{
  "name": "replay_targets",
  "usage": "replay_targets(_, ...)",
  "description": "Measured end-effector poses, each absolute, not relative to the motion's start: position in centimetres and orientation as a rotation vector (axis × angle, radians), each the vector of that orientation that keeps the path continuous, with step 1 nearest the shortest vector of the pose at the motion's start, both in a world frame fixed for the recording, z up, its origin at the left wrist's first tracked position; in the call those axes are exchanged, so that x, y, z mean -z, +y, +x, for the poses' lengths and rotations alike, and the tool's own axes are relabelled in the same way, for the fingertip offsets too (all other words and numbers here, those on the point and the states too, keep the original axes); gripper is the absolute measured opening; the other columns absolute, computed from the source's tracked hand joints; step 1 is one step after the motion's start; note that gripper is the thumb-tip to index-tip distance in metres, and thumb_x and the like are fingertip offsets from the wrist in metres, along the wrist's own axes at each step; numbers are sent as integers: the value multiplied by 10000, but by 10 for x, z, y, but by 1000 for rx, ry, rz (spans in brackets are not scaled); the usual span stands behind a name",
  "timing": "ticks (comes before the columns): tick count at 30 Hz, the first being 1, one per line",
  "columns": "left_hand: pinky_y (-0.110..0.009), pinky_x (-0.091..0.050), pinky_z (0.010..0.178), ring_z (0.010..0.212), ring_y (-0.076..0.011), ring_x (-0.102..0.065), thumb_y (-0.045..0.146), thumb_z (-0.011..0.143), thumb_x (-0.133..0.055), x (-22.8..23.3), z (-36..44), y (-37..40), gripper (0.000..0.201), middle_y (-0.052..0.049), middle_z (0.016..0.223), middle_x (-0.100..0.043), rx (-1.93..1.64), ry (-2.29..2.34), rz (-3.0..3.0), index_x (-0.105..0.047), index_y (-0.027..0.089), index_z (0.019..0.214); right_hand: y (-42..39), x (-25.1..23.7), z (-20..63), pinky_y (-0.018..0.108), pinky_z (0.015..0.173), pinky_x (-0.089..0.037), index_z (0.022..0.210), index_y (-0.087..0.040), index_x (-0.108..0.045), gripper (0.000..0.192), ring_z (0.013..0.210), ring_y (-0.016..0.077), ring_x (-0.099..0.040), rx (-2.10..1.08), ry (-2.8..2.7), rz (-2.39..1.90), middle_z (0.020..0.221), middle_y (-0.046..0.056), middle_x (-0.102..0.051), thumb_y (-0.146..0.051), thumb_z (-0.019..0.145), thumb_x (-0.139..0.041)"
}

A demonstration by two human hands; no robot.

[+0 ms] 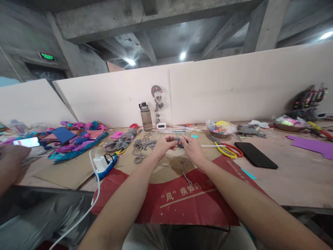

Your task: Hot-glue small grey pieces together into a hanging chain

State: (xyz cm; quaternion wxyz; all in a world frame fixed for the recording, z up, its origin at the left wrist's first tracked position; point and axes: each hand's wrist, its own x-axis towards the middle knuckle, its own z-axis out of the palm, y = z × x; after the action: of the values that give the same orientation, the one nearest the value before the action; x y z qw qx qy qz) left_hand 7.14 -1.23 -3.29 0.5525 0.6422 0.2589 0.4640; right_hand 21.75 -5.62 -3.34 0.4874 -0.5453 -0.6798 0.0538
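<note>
Over the middle of a red and tan paper sheet, my left hand and my right hand meet, fingers pinched. Between their fingertips is a small grey piece, perhaps felt; its exact kind is too small to make out. A thin grey cord trails on the sheet below my hands. Left of my left hand lies loose grey yarn. Beyond it sits a pile of grey felt pieces with pink dots. Scissors with yellow and red handles lie right of my right hand.
A black phone lies to the right. A bottle and small clock stand by the white partition. At left are a blue power strip, colourful fabric and another person's hand. A bowl holds bagged bits.
</note>
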Motion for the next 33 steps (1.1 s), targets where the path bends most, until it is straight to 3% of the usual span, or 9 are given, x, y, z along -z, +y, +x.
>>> replay_targets(11, -216, -432, 481, 505, -80, -505, 330, 649, -732, 32, 70, -12, 250, 4, 590, -558, -1093, 651, 1526, -613, 129, 738, -55, 35, 217, 255, 620, -344, 637, -199, -530, 381, 626, 144, -516, -105, -1740, -1322, 645, 14, -594, -362, 913, -324)
replay_targets(16, -205, -405, 454, 477, -76, -494, 320, 651, -730, 31, 70, -12, 241, 10, 559, -551, -1098, 662, 1494, -597, 133, 726, -57, 36, 216, 262, 615, -355, 854, -200, -509, 201, 662, 156, -518, -143, -1591, -1319, 737, 20, -586, -359, 880, -389)
replay_targets(20, -199, -381, 439, 460, -69, -482, 336, 627, -749, 31, 69, -11, 273, 11, 555, -549, -1100, 674, 1456, -596, 133, 724, -60, 35, 214, 250, 567, -345, 942, -205, -475, 155, 593, 144, -467, -220, -1581, -1205, 656, -25, -498, -321, 857, -417)
replay_targets(25, -187, -364, 431, 456, -61, -471, 335, 618, -753, 30, 69, -9, 280, 21, 543, -536, -1110, 679, 1410, -586, 131, 711, -62, 33, 213, 247, 559, -327, 944, -195, -508, 149, 570, 136, -421, -172, -1616, -1160, 596, -46, -422, -282, 835, -453)
replay_targets(33, -191, -368, 451, 465, -61, -478, 345, 614, -754, 30, 68, -8, 310, 29, 546, -540, -1093, 675, 1420, -566, 127, 728, -60, 32, 218, 260, 622, -357, 797, -183, -576, 154, 653, 145, -488, -126, -1601, -1179, 720, 18, -593, -299, 842, -486)
